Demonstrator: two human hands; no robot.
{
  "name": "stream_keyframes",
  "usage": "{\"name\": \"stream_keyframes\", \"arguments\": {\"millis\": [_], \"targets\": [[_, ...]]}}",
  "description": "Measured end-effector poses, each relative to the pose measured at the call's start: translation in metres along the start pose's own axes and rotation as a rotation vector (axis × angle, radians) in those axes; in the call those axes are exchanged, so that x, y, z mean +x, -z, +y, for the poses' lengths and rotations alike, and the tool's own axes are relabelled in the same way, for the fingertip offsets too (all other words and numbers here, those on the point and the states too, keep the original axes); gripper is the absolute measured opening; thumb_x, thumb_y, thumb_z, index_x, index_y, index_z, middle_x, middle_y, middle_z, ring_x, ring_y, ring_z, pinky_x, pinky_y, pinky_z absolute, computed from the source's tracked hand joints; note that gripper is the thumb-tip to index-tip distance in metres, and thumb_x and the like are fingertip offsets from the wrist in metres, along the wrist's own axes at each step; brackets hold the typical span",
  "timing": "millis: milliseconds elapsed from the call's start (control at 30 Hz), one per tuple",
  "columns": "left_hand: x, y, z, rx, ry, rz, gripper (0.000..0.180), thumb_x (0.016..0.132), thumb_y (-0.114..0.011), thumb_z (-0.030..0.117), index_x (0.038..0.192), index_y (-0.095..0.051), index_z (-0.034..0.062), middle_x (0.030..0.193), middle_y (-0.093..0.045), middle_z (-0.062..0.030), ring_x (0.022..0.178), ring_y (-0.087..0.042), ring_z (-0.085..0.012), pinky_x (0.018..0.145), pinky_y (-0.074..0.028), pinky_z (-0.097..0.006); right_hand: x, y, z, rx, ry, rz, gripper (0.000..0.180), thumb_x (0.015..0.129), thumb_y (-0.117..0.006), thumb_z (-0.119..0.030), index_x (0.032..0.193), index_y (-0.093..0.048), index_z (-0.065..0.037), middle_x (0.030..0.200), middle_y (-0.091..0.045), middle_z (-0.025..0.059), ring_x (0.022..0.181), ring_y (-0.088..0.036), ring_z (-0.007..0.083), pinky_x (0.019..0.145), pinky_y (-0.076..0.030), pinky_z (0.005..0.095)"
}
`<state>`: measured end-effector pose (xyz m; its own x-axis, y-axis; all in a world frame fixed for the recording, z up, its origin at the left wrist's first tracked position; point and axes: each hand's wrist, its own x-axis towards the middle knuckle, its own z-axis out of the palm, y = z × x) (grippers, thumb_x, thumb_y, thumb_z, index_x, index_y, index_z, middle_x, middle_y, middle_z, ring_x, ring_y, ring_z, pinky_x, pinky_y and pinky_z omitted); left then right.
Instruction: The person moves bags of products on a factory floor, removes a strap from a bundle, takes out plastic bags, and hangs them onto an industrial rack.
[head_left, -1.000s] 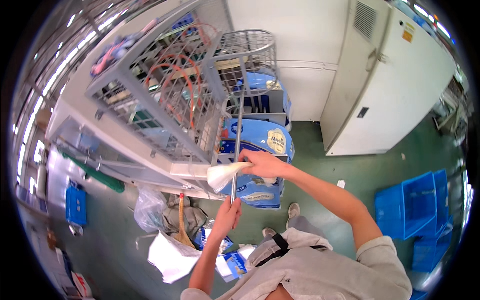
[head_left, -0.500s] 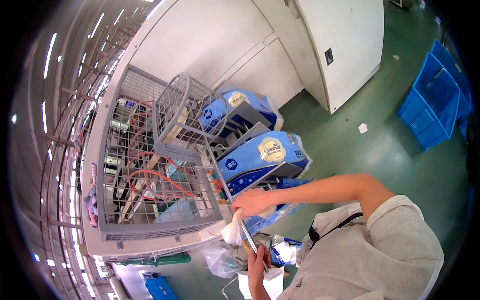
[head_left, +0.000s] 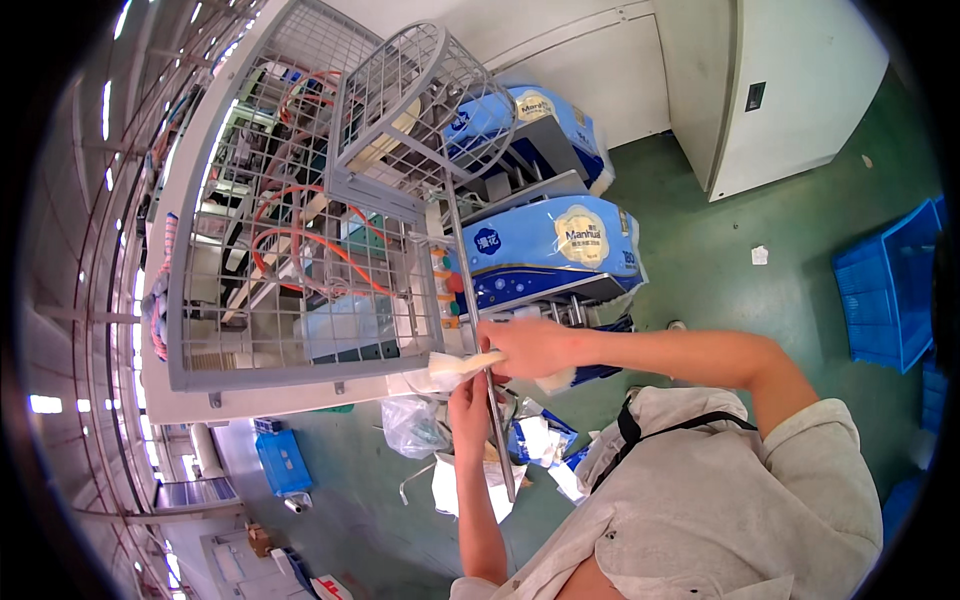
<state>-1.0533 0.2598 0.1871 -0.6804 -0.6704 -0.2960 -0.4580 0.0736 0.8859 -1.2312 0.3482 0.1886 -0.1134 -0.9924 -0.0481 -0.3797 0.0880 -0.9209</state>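
Note:
A long thin metal rod (head_left: 501, 440) slants down past the front of the wire baskets. Across it lies a cream-white strip of soft material, cloth or paper (head_left: 462, 366). Coming in from the right, my right hand (head_left: 530, 346) is closed at the rod, with the strip's right end in its fingers. My left hand (head_left: 470, 402) reaches up from below, fingers closed just under the strip and beside the rod; what they pinch is hidden. The two hands almost touch. Blue printed packs (head_left: 555, 235) rest between grey metal plates just beyond my right hand.
A grey wire-mesh guard (head_left: 290, 372) covers tubing and machine parts on the left. The white cabinet (head_left: 790, 60) stands far right. Blue crates (head_left: 885, 290) sit on the green floor at right. Below my hands lie a clear plastic bag (head_left: 412, 428) and discarded wrappers (head_left: 540, 435).
My left hand has moved up the rod to beside my right hand. The strip, which hung below my right hand, now lies across the rod. The view has shifted.

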Motion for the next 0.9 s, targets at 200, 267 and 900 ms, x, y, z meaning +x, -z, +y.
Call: {"name": "stream_keyframes", "arguments": {"millis": [200,267,900], "targets": [[0.05,-0.003,0.014,0.082,-0.004,-0.005,0.028,0.097,-0.046,0.025,0.102,-0.059,0.0009,0.087,-0.067,-0.0063,0.062,-0.054,-0.0075,0.054,-0.042,-0.021,0.028,0.038,0.013,-0.007,-0.034,0.098,0.039,0.072,-0.065,-0.03,0.099,-0.05,-0.005,0.084,-0.065,0.0188,0.082,-0.064,0.0357,0.072,-0.049,0.0438],[0.069,-0.006,0.023,0.106,-0.054,0.004,0.03,0.095,-0.048,0.023,0.103,-0.06,-0.0042,0.082,-0.067,-0.0067,0.062,-0.055,-0.0086,0.058,-0.045,-0.024,0.039,0.055,0.017,-0.021,-0.082,0.056,0.042,0.076,-0.066,-0.03,0.104,-0.047,-0.005,0.084,-0.064,0.0168,0.08,-0.063,0.0326,0.068,-0.048,0.0398],[0.126,-0.02,0.026,0.099,-0.29,0.031,0.036,0.093,-0.051,0.031,0.1,-0.057,-0.0036,0.087,-0.067,-0.0131,0.085,-0.064,-0.0182,0.076,-0.047,-0.03,0.061,0.099,0.037,-0.385,0.107,0.214,0.045,0.073,-0.062,-0.019,0.113,-0.051,-0.001,0.098,-0.063,0.017,0.09,-0.06,0.0316,0.08,-0.046,0.0381]]}}
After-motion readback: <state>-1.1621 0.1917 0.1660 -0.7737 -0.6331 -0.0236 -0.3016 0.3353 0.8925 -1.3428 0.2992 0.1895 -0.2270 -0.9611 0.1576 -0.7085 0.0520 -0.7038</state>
